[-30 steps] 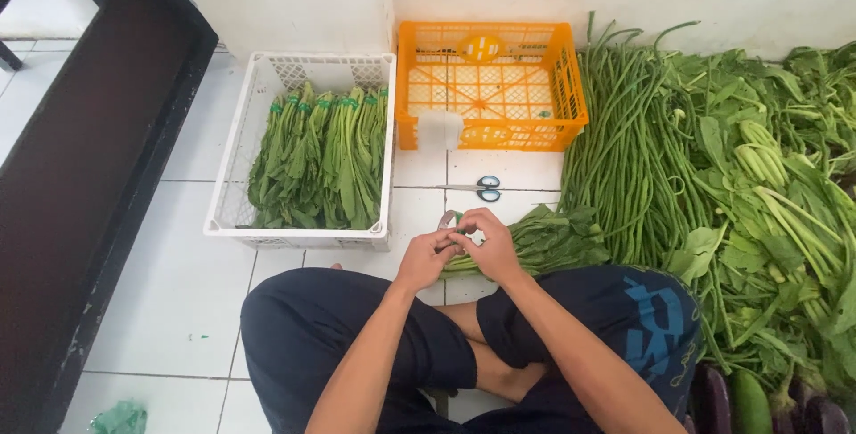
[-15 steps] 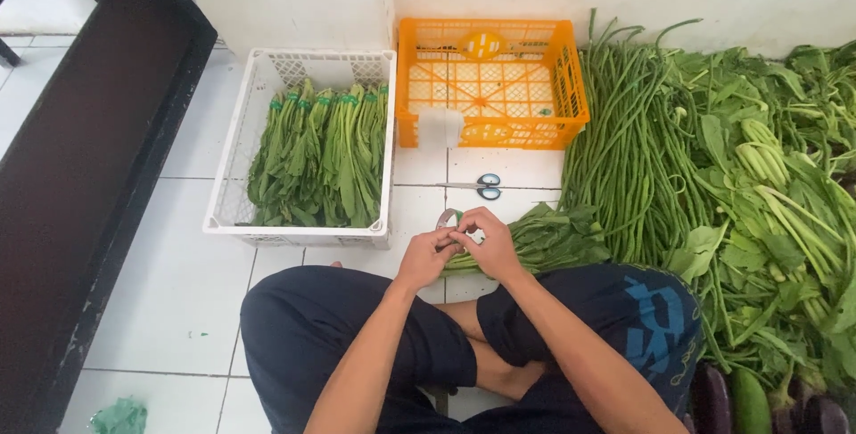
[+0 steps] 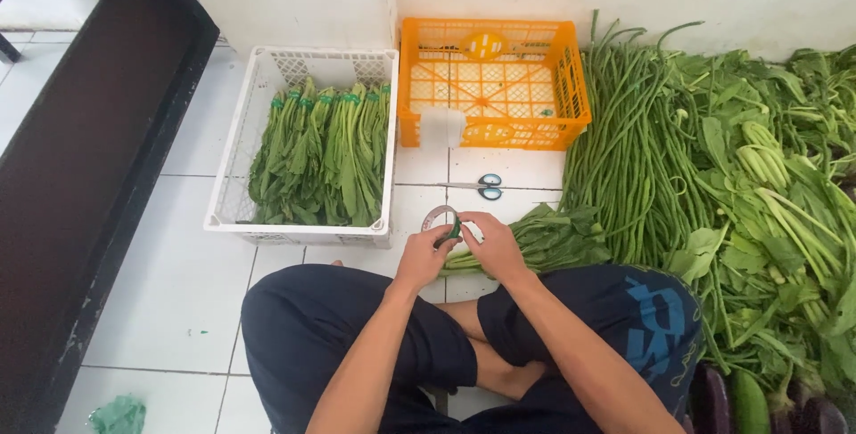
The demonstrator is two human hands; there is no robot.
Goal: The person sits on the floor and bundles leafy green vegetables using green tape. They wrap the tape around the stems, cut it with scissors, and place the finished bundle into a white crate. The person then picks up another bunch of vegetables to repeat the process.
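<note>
Head view: the left hand [image 3: 422, 256] pinches a tape roll [image 3: 440, 219] against the stems of a greens bundle [image 3: 535, 240] on the floor tiles, while the right hand [image 3: 493, 245] clasps those stems. A white crate [image 3: 234, 186] of tied greens, an orange crate [image 3: 571, 86] and scissors [image 3: 484, 186] lie just beyond.

The person wears dark navy shorts [image 3: 357, 336], with a large blue printed marking [image 3: 655, 327] on the leg at about four o'clock; both forearms are bare, without sleeves.
</note>
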